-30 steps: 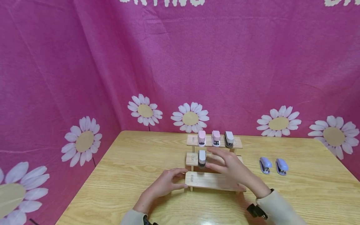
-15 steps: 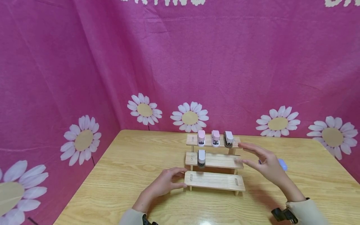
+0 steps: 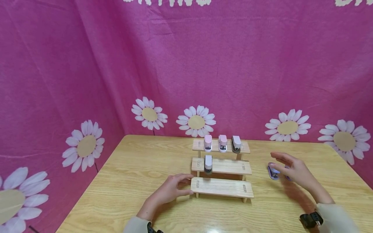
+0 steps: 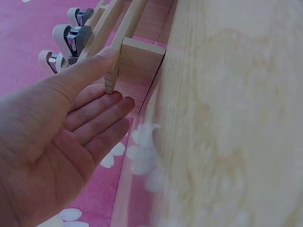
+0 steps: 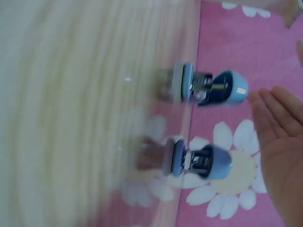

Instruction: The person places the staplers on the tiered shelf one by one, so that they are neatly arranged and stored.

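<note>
A three-tier wooden display stand stands on the table. My left hand holds the left end of its lowest tier; in the left wrist view the thumb and index finger lie on either side of the board's end. My right hand is over two small purple staplers right of the stand. The left purple stapler shows partly, while the fingers mostly hide the other one. In the right wrist view, relaxed fingers are close to the upper stapler; whether they touch is unclear. The lower stapler is apart.
Two pink staplers and a white-and-grey stapler line the top tier. Another white-and-grey stapler sits at the left of the middle tier. A pink cloth with daisies hangs behind the table.
My right hand has left the middle tier beside the white-and-grey stapler and moved right to the purple staplers. The left hand has stayed at the stand.
</note>
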The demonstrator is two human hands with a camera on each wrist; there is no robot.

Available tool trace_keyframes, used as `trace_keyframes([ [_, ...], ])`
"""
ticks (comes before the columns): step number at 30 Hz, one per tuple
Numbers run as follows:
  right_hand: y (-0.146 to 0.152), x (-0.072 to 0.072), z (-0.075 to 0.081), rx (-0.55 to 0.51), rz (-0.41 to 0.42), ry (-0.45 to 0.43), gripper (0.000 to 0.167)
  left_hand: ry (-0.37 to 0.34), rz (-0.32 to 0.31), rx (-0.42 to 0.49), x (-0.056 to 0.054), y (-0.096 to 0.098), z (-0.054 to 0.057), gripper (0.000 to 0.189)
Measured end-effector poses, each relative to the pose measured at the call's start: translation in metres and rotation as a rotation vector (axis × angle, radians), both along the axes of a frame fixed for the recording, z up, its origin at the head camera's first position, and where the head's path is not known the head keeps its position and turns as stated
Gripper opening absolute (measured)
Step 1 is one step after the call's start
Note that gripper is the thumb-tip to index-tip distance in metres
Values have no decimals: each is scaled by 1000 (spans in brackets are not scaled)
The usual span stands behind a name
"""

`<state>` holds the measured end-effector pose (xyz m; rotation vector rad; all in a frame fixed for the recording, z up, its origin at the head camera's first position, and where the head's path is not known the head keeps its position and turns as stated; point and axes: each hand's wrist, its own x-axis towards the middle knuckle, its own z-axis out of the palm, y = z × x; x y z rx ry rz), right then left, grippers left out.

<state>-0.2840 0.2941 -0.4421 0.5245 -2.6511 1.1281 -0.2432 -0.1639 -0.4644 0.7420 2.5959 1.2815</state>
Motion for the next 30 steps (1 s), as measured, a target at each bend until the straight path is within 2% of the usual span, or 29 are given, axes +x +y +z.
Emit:
trace_keyframes([
  [7, 15, -10, -3, 128, 1, -86, 54, 23, -5, 1, 0, 0, -1, 52],
  [13, 18, -15, -3, 195, 24, -144, 58, 8, 13, -13, 0, 1, 1, 52],
  [21, 19, -24, -1, 277, 65, -151, 62, 74, -21, -34, -1, -1, 1, 54],
  [30, 15, -32, -1, 342, 125, -227, 61, 38, 2, -36, 0, 0, 1, 52],
])
